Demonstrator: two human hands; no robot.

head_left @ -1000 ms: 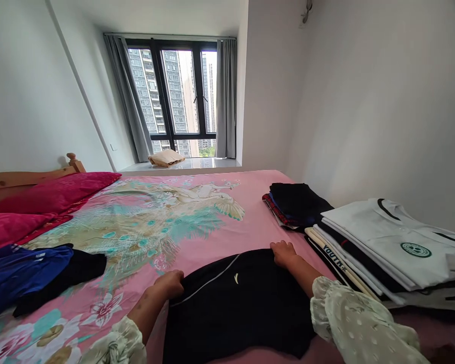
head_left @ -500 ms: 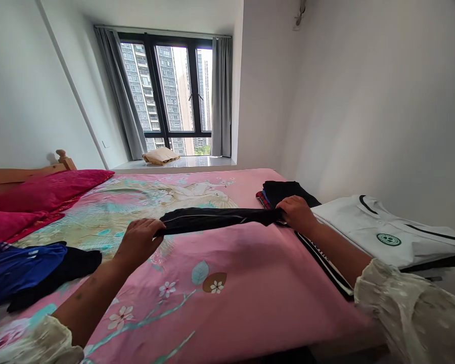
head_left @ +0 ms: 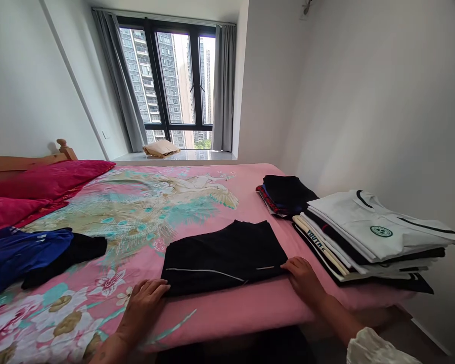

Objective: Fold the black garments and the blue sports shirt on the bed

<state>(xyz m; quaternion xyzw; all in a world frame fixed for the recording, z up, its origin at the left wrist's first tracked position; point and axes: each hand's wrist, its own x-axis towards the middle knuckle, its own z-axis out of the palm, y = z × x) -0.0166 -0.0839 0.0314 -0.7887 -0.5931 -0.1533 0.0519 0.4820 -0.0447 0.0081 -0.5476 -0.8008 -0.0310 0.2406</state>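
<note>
A black garment with a thin white stripe [head_left: 222, 255] lies folded flat on the pink flowered bedsheet [head_left: 144, 212], near the bed's front edge. My left hand [head_left: 144, 301] rests at its near left corner, fingers curled loosely with their tips at the hem. At the near right corner, my right hand [head_left: 303, 278] lies flat with fingers stretched out, touching the garment's edge. Neither hand visibly grips the cloth.
A tall stack of folded shirts, a white one on top [head_left: 371, 227], sits at the bed's right edge, with a smaller dark folded pile [head_left: 284, 194] behind it. Loose blue and black clothes [head_left: 34, 255] lie at left by magenta pillows [head_left: 41, 184]. A window is beyond the bed.
The black garment was lying spread out, then both hands lifted it and stretched it out further up the bed; now it lies folded near the front edge with both hands at its near corners.
</note>
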